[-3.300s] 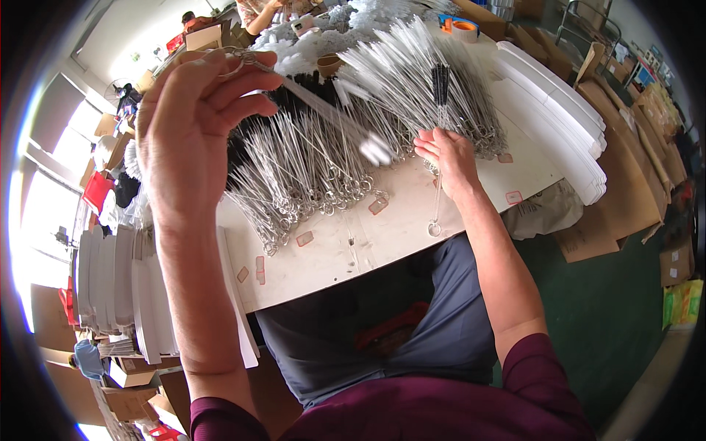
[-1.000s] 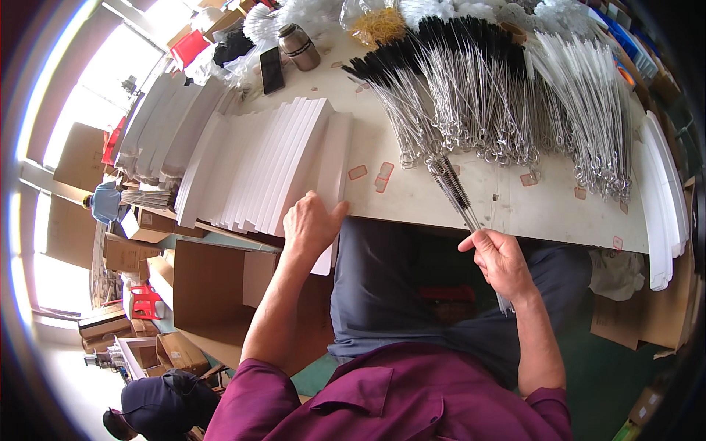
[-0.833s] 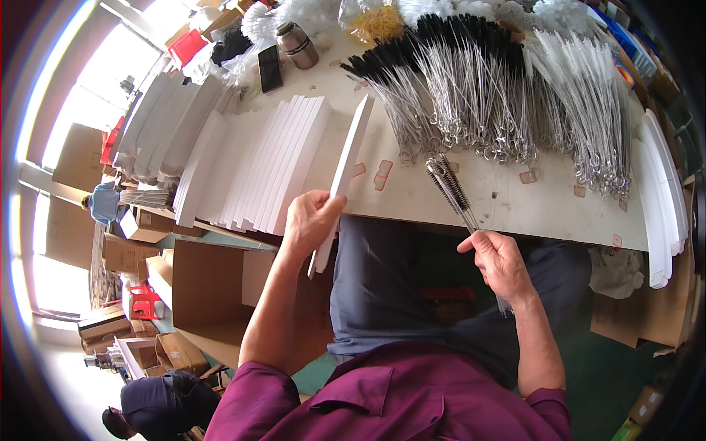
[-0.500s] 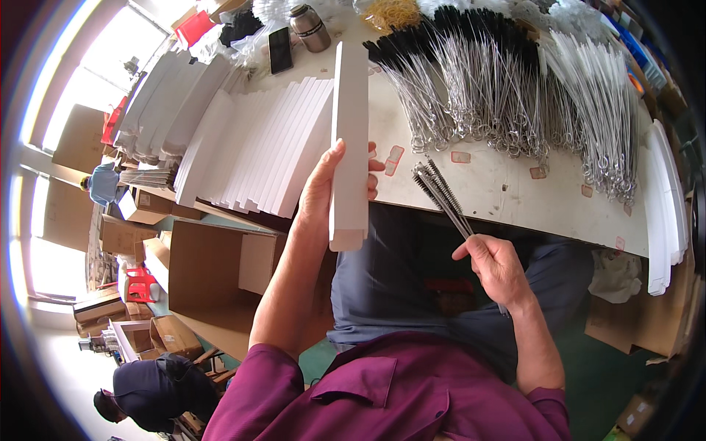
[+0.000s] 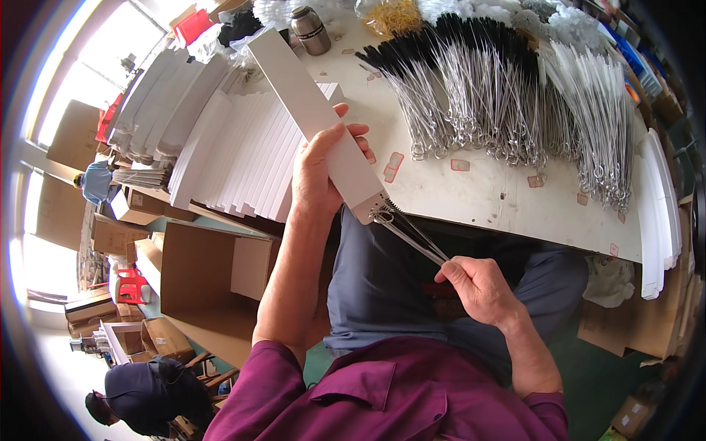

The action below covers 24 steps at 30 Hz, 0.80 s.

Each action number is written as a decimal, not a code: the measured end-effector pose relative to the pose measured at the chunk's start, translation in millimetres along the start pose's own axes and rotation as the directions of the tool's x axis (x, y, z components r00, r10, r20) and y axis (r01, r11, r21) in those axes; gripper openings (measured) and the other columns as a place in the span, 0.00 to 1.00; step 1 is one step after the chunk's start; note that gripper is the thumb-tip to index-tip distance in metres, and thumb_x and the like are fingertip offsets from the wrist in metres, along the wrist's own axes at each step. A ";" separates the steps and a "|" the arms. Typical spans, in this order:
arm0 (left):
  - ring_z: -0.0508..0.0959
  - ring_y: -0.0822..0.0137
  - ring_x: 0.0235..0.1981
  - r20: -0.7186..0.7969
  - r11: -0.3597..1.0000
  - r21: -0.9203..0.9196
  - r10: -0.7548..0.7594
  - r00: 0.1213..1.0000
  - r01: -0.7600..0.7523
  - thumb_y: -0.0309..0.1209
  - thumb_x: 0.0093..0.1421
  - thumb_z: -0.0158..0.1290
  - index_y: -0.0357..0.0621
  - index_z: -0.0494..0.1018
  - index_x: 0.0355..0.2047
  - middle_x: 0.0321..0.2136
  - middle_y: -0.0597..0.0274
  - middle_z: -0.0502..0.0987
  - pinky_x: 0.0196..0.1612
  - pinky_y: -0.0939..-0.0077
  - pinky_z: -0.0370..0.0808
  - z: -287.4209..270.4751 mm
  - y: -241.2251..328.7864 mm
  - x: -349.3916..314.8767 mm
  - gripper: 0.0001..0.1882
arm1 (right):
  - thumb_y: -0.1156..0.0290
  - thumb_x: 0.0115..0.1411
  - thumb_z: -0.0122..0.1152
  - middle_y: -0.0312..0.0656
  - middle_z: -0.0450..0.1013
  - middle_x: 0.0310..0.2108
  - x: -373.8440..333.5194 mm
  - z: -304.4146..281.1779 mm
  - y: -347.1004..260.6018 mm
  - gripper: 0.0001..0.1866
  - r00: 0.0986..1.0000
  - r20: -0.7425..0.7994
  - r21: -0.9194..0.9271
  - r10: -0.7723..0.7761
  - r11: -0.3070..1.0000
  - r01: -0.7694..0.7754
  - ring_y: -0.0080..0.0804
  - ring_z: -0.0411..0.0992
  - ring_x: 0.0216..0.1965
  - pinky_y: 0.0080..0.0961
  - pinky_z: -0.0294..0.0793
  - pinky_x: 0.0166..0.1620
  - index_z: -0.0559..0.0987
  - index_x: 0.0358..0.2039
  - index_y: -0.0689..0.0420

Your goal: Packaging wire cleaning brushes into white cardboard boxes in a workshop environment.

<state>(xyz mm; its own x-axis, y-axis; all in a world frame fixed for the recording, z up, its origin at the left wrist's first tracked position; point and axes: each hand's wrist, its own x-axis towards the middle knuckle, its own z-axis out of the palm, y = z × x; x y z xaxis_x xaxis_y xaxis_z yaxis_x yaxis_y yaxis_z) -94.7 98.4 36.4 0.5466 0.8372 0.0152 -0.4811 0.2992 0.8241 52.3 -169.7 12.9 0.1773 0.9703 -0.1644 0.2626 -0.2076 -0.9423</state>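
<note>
My left hand (image 5: 321, 163) is closed round a long, narrow white box (image 5: 312, 110), held tilted with its lower end toward my right hand. In my right hand (image 5: 482, 289) is a small bunch of thin wire brushes (image 5: 417, 241), gripped by one end. Their far ends, with wire loops and dark bristles, meet the open lower end of the box; how far they reach inside is hidden. Past my hands on the table, several looped wire brushes lie fanned out, with black bristles (image 5: 471, 88) in the middle and white bristles (image 5: 588, 117) to the right.
A row of white boxes (image 5: 239, 151) lies left on the table (image 5: 471, 192), with more white cartons (image 5: 158, 103) behind. A metal flask (image 5: 311, 31) stands at the back. White boxes (image 5: 658, 220) hang over the right edge. A large open carton (image 5: 213, 272) sits lower left; another person (image 5: 154, 393) bends beyond it.
The white box has gone from upright to slanted, its top leaning left. My right hand has moved slightly left and down, bringing the brushes from apart to the box's lower end.
</note>
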 end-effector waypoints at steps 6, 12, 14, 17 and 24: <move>0.79 0.59 0.33 -0.015 0.997 -0.077 -0.006 1.000 0.005 0.34 0.65 0.54 0.33 0.66 0.60 0.38 0.44 0.78 0.40 0.58 0.79 3.6 -2.5 -4.8 0.26 | 0.54 0.75 0.53 0.47 0.77 0.22 7.5 0.4 8.6 0.25 1.000 0.008 0.022 0.000 1.000 0.000 0.28 0.76 0.25 0.30 0.73 0.31 0.82 0.33 0.65; 0.77 0.60 0.33 -0.041 0.998 -0.068 -0.020 0.999 0.017 0.36 0.65 0.54 0.31 0.70 0.55 0.37 0.46 0.76 0.41 0.63 0.77 9.5 -7.8 -14.4 0.24 | 0.56 0.74 0.54 0.52 0.76 0.21 15.3 -3.8 4.1 0.24 0.999 -0.040 -0.152 0.014 0.988 -0.020 0.42 0.76 0.22 0.36 0.71 0.28 0.80 0.31 0.65; 0.77 0.60 0.33 -0.055 0.997 -0.062 -0.039 0.998 0.035 0.36 0.65 0.54 0.30 0.71 0.54 0.37 0.46 0.77 0.41 0.62 0.77 10.0 -13.7 -13.3 0.23 | 0.57 0.74 0.54 0.53 0.75 0.21 15.3 -1.9 7.7 0.23 0.997 -0.082 -0.204 0.000 0.979 -0.017 0.49 0.74 0.21 0.39 0.70 0.27 0.79 0.29 0.64; 0.78 0.60 0.33 -0.150 0.998 -0.055 -0.040 0.988 0.032 0.36 0.65 0.54 0.30 0.71 0.52 0.37 0.46 0.77 0.42 0.62 0.78 10.4 -17.9 -11.3 0.22 | 0.61 0.72 0.56 0.53 0.72 0.20 15.8 4.6 17.0 0.21 0.964 -0.188 -0.384 -0.188 0.917 0.104 0.58 0.71 0.22 0.45 0.69 0.26 0.73 0.25 0.63; 0.79 0.60 0.33 -0.204 0.997 0.017 -0.066 0.977 0.071 0.35 0.67 0.51 0.30 0.70 0.51 0.37 0.46 0.77 0.42 0.62 0.79 7.4 -29.8 -15.4 0.20 | 0.64 0.72 0.56 0.54 0.70 0.19 16.0 5.8 15.7 0.19 0.956 -0.200 -0.415 -0.214 0.903 0.115 0.58 0.71 0.22 0.44 0.68 0.26 0.72 0.25 0.63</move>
<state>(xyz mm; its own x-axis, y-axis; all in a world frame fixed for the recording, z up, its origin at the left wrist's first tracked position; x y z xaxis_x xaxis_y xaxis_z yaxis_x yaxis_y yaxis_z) -83.7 73.3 15.9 0.4261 0.8913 -0.1547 -0.4291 0.3497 0.8328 53.8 -156.7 -6.2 0.3028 0.9475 0.1024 0.6509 -0.1271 -0.7484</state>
